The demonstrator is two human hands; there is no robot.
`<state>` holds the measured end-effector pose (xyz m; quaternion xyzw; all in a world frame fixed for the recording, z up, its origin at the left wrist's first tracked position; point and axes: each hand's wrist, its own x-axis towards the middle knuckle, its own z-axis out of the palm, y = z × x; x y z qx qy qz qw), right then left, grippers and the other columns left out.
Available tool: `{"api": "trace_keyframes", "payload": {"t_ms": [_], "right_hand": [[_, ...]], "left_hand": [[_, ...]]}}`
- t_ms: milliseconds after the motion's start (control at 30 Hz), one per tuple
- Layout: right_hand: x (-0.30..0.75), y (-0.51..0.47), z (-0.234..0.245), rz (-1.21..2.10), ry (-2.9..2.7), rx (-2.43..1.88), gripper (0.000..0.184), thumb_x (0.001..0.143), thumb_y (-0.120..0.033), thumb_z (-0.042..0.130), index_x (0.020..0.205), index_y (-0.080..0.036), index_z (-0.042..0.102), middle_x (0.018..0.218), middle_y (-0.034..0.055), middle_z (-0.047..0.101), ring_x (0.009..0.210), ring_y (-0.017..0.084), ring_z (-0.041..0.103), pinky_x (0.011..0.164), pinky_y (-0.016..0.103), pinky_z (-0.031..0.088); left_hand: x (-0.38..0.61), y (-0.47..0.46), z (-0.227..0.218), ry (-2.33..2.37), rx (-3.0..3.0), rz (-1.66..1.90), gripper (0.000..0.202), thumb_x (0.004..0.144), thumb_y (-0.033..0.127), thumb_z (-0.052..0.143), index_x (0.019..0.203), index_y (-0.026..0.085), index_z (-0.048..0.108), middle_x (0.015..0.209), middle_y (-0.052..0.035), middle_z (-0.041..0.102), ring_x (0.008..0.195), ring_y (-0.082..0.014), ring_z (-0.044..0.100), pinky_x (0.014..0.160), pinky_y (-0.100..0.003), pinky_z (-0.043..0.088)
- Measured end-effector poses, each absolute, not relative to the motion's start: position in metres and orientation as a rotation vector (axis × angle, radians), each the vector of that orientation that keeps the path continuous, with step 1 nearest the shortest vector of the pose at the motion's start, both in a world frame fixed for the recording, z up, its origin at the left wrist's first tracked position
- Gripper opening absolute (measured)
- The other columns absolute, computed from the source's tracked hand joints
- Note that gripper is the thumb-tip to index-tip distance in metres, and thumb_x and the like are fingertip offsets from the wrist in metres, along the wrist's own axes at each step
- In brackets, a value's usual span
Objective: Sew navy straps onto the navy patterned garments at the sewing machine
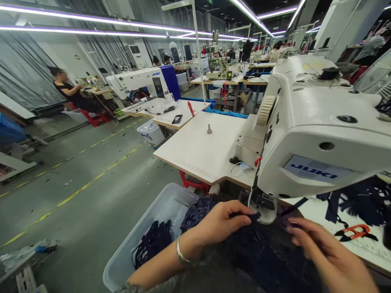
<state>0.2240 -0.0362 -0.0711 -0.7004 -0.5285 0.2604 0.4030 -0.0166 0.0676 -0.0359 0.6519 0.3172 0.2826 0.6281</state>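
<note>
A white JUKI sewing machine stands in front of me, its needle and presser foot over dark navy lace fabric. My left hand, a silver bangle on its wrist, pinches the fabric just left of the presser foot. My right hand lies on the fabric right of the foot, fingers curled and pressing it down. More navy lace pieces lie behind the machine on the right.
A clear plastic bin with dark straps sits at my lower left. Orange thread snips lie on the table at right. A white table extends left of the machine. Other sewing stations and a seated person are across the aisle.
</note>
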Motion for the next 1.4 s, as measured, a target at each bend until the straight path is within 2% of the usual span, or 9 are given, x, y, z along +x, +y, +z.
{"api": "trace_keyframes", "payload": {"t_ms": [100,300,533,667,800,967,1167,1300,1400], "right_hand": [[0.201,-0.025,-0.073,0.812,-1.390,-1.714,0.036,0.086,-0.052,0.056,0.112,-0.028,0.061,0.101,0.0011,0.073,0.081,0.017,0.072,0.071,0.021,0.056],[0.190,-0.026,-0.066,0.603,-1.525,-1.730,0.021,0.088,-0.047,0.057,0.102,-0.033,0.063,0.093,-0.0057,0.073,0.079,0.012,0.071,0.067,0.014,0.054],[0.184,-0.025,-0.058,0.478,-1.586,-1.548,0.011,0.087,-0.036,0.061,0.096,-0.034,0.067,0.085,-0.0082,0.073,0.069,0.009,0.069,0.066,0.010,0.052],[0.184,-0.028,-0.062,0.802,-1.487,-1.513,0.017,0.089,-0.041,0.058,0.093,-0.028,0.067,0.067,-0.0043,0.068,0.055,0.010,0.063,0.055,0.015,0.051],[0.176,-0.027,-0.060,1.299,-1.112,-1.405,0.034,0.091,-0.054,0.050,0.090,-0.021,0.058,0.069,0.0022,0.067,0.049,0.011,0.060,0.037,0.017,0.040],[0.167,-0.025,-0.051,1.424,-0.962,-1.410,0.041,0.088,-0.060,0.050,0.095,-0.020,0.053,0.065,0.0011,0.066,0.043,0.010,0.056,0.034,0.016,0.030],[0.183,-0.028,-0.060,0.901,-1.567,-1.516,0.020,0.095,-0.042,0.047,0.097,-0.027,0.060,0.057,-0.0058,0.064,0.052,0.011,0.063,0.053,0.018,0.049],[0.191,-0.026,-0.064,0.498,-1.801,-1.357,0.016,0.098,-0.030,0.042,0.102,-0.030,0.058,0.061,-0.0086,0.064,0.051,0.008,0.064,0.055,0.012,0.050],[0.190,-0.027,-0.064,0.419,-1.875,-1.355,0.018,0.099,-0.029,0.040,0.097,-0.028,0.058,0.060,-0.0080,0.061,0.047,0.007,0.061,0.051,0.013,0.048]], "left_hand": [[0.005,0.057,-0.037,0.761,1.738,0.717,0.013,0.086,0.022,0.063,0.089,0.014,0.071,0.083,-0.0034,0.065,0.077,-0.0132,0.058,0.072,-0.022,0.043],[0.012,0.054,-0.039,0.766,1.782,0.660,0.014,0.088,0.021,0.058,0.095,0.014,0.068,0.080,-0.0012,0.066,0.071,-0.0105,0.055,0.066,-0.019,0.041],[0.018,0.050,-0.053,0.856,1.953,0.804,0.006,0.079,0.009,0.058,0.078,0.015,0.060,0.060,0.0065,0.052,0.053,-0.0048,0.043,0.050,-0.014,0.031],[0.018,0.045,-0.064,0.871,2.235,0.887,0.010,0.085,0.012,0.054,0.076,0.016,0.055,0.064,0.0039,0.054,0.055,-0.0066,0.047,0.051,-0.016,0.031],[0.012,0.046,-0.065,0.710,2.576,0.865,0.022,0.096,0.018,0.039,0.082,0.016,0.054,0.068,0.0005,0.055,0.057,-0.0093,0.049,0.052,-0.018,0.036],[0.009,0.047,-0.063,0.584,2.641,0.897,0.022,0.100,0.021,0.034,0.094,0.016,0.055,0.071,-0.0006,0.055,0.060,-0.0098,0.052,0.054,-0.018,0.041],[0.007,0.047,-0.058,0.520,2.735,0.820,0.017,0.099,0.017,0.035,0.102,0.014,0.052,0.076,-0.0011,0.058,0.064,-0.0114,0.053,0.060,-0.020,0.044],[0.006,0.046,-0.052,0.504,2.833,0.615,0.017,0.095,0.011,0.036,0.092,0.015,0.052,0.076,-0.0013,0.055,0.065,-0.0124,0.052,0.058,-0.021,0.044],[0.006,0.047,-0.049,0.496,2.830,0.510,0.017,0.093,0.009,0.036,0.095,0.015,0.052,0.080,-0.0018,0.056,0.067,-0.0126,0.053,0.060,-0.021,0.045]]}}
